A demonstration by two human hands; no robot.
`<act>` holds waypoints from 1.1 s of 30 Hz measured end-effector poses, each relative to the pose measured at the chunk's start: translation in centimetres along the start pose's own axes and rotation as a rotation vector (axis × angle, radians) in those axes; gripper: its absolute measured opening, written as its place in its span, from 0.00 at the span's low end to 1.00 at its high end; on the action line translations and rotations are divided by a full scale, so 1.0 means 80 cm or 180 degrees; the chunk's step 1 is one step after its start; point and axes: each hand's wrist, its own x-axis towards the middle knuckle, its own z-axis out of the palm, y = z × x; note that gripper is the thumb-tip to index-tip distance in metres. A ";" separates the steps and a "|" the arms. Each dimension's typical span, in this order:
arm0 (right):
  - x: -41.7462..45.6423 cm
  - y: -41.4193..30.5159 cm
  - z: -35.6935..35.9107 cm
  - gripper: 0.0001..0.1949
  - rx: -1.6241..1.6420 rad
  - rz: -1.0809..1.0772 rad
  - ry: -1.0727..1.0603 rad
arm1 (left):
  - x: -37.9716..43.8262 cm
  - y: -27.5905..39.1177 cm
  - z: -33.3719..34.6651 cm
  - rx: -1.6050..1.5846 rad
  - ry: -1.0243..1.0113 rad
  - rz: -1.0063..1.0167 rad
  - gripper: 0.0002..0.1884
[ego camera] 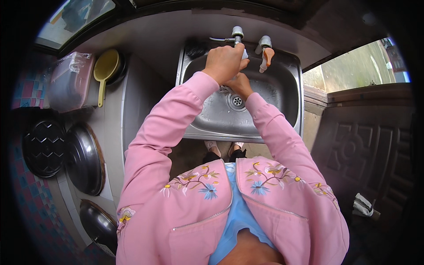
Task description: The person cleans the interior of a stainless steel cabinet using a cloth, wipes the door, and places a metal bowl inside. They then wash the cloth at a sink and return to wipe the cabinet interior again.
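Note:
At the left wall tap over a stainless-steel sink, my left hand is curled around the tap's front, where a pale blue piece, seemingly its handle, shows past the fingers. Below and partly behind it, my right hand is low in the basin. A greyish-white cloth is bunched in its fingers, mostly hidden by both hands. The drain strainer lies just under the right hand, and drops of water dot the basin.
Right of my hands, a second tap has an orange handle. On the left counter are a yellow pan, a plastic-covered container, a black round pan and large dark lids. A panelled door stands at right.

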 end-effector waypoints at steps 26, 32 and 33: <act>0.023 0.068 0.006 0.13 0.3264 0.0482 0.0245 | -0.082 0.035 0.265 -0.4897 0.0695 -0.2629 0.28; -0.013 0.045 0.005 0.19 0.3983 0.0802 -0.0038 | -0.074 0.024 0.198 -0.5011 0.0583 -0.2952 0.25; 0.005 0.030 -0.013 0.19 0.3696 0.0885 0.0152 | -0.080 0.040 0.222 -0.4579 0.0558 -0.2512 0.24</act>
